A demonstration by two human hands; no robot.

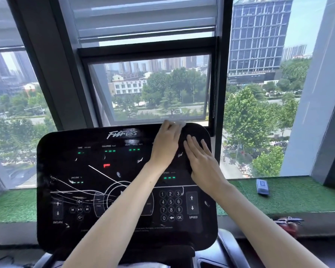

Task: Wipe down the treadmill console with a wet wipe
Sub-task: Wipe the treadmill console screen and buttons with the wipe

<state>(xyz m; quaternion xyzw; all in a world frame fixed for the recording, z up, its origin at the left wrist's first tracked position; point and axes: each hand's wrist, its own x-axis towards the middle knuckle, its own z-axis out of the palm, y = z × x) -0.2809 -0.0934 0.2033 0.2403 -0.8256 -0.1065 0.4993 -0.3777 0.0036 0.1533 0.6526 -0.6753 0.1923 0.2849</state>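
The black treadmill console (81, 235) fills the lower middle of the head view, with white scratch-like marks and smears across its left half. My left hand (165, 144) reaches to the console's upper right edge and presses a white wet wipe (180, 124), of which only a blurred corner shows past the fingertips. Just to its right, my right hand (199, 153) lies flat on the panel with fingers extended and holds nothing.
A blue wet wipe pack (262, 187) lies on the green turf sill (298, 198) to the right of the console. A red object (286, 226) sits below the sill. Large windows stand right behind the console. The treadmill's handrail (228, 248) runs at the lower right.
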